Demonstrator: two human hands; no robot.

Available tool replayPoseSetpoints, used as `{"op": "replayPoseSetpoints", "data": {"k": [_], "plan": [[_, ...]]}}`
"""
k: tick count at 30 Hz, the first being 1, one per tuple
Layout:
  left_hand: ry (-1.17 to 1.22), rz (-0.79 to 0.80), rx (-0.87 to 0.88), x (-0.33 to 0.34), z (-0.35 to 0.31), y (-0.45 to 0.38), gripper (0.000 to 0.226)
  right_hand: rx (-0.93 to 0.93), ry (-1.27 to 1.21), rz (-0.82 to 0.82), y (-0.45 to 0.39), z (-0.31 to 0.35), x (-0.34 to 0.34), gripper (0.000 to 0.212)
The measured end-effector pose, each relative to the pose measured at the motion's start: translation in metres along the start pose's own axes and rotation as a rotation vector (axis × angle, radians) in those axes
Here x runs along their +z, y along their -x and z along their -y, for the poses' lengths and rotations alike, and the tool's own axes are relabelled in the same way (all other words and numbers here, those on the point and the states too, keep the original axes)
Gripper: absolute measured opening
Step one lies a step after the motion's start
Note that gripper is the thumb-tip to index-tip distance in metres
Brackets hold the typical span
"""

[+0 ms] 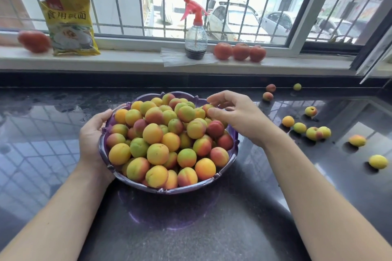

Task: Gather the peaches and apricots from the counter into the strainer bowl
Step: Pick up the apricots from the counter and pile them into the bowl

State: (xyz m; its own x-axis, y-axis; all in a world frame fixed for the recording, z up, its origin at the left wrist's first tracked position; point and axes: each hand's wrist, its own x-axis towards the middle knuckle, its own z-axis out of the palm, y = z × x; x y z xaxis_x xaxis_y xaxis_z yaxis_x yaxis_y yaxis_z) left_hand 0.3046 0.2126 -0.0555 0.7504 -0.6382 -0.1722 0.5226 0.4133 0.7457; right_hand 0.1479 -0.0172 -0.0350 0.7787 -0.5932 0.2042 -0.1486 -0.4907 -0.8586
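Purple bowl (214, 184); orange-green-red fruit (158, 153); black counter (212, 229).

The glossy black speckled stone worktop (212, 229) carries a purple scalloped plastic strainer bowl (135, 180) heaped with fruit, and loose yellow-green and red-blushed apricots and peaches (314, 133) scattered at its right.

Far windowsill (127, 59): yellow packet (71, 25) at left, one tomato (34, 40) left of it. Spray bottle (195, 34) at centre. Three tomatoes (239, 51) touching in a row, just right of the bottle.
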Motion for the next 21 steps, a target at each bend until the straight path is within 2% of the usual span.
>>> {"op": "replayPoseSetpoints", "data": {"k": [2,4,6,7,9,12,15,18,21], "plan": [[-0.007,-0.002,0.005,-0.001,-0.001,0.0,0.067,0.036,-0.168,-0.111,-0.006,-0.008,-0.011,0.015],[-0.013,0.009,0.006,-0.001,0.0,0.0,0.067,0.125,-0.231,-0.348,-0.021,-0.032,-0.031,0.011],[-0.022,0.001,0.016,-0.001,0.0,-0.001,0.069,0.266,-0.027,-0.544,-0.037,-0.059,-0.054,0.017],[-0.024,-0.008,0.023,-0.002,0.0,-0.002,0.068,0.316,0.137,-0.574,-0.045,-0.072,-0.063,0.02],[-0.024,-0.008,0.029,-0.004,0.001,-0.006,0.064,0.351,0.447,-0.531,-0.06,-0.091,-0.075,0.03],[-0.025,-0.015,0.032,-0.008,0.001,-0.012,0.06,0.38,0.725,-0.393,-0.078,-0.105,-0.079,0.05],[-0.031,-0.021,0.039,-0.009,0.002,-0.015,0.061,0.46,0.799,-0.318,-0.095,-0.12,-0.081,0.053],[-0.048,-0.037,0.061,-0.009,0.003,-0.016,0.065,0.522,0.847,-0.261,-0.104,-0.134,-0.08,0.046],[-0.048,-0.035,0.064,-0.01,0.004,-0.016,0.062,0.425,0.841,-0.339,-0.1,-0.142,-0.076,0.038]]}}
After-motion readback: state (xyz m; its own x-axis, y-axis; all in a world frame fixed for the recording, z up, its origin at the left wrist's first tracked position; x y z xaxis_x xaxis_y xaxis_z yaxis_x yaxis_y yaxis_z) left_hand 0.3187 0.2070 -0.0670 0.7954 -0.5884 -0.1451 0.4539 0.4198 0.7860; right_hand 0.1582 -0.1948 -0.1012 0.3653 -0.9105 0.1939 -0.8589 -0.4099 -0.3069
